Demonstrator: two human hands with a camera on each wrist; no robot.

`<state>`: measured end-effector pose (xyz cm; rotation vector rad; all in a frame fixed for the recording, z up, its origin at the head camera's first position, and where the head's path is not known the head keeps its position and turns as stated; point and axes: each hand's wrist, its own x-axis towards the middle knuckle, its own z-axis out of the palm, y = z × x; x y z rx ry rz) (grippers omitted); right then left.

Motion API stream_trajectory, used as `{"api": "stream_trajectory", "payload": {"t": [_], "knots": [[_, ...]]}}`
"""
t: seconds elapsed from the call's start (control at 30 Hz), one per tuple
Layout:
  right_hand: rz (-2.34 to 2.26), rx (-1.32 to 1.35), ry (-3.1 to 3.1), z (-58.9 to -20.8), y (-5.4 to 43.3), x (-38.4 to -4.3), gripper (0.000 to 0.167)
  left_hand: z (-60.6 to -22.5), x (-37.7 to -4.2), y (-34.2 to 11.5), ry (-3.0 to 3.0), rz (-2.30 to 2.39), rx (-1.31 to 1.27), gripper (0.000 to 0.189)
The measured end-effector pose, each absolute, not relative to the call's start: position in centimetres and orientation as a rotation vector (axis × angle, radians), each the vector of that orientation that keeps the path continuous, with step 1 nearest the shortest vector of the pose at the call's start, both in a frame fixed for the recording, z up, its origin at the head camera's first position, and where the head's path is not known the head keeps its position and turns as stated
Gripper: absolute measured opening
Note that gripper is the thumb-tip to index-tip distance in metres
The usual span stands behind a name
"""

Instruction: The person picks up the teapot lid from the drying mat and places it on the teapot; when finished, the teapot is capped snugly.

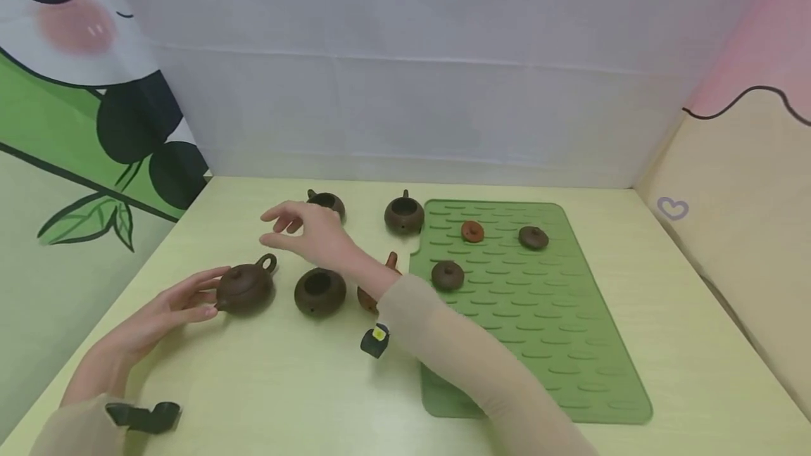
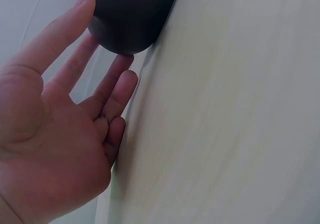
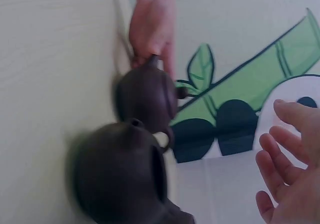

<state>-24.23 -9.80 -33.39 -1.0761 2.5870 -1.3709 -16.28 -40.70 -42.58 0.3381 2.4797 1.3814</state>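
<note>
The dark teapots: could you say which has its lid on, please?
The dark teapot at the left hand; the other three dark teapots show open mouths.

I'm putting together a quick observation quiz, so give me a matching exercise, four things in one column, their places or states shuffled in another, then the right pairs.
Things:
1. Left hand
2. Reddish lid
3. Right hand
4. Reddish teapot

Places or states:
A. Lying on the green mat
B. Partly hidden by the right arm in the head view
C. Touching the lidded teapot
D. Raised, holding nothing

Pairs: 1-C, 2-A, 3-D, 4-B
</note>
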Motion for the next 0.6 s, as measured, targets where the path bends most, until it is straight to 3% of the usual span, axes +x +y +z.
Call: {"api": "stream_trajectory", "payload": {"t": [0.33, 0.6], "knots": [[-1.624, -1.007, 2.53, -29.8, -1.5, -24.5, 0.032, -42.7, -16.0, -40.7, 2.489, 1.39, 0.319, 0.062], [-1.716, -0.943, 2.614, -29.0, 4.7, -24.5, 0.032, -42.3, -15.8, -40.6, 2.511, 1.347, 0.253, 0.062]]}}
